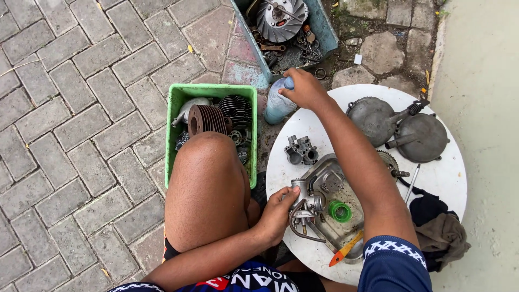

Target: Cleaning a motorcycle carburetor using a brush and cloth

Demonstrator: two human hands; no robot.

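Grey brick paving surrounds a round white tabletop [443, 178] where a seated person works. The left hand [278, 208] wraps around a small grey metal carburettor [306, 204], holding it over a shallow metal tray [330, 167] on the near side of the table. The right hand [304, 88] reaches to the far edge, fingers closed around the top of a pale blue plastic bottle [278, 104] standing just beside the table. Judged from this, the carburettor is best kept over the tray, so any spilled liquid lands there, and the bottle lifted upright. A green plastic crate [175, 116] of engine parts sits left.
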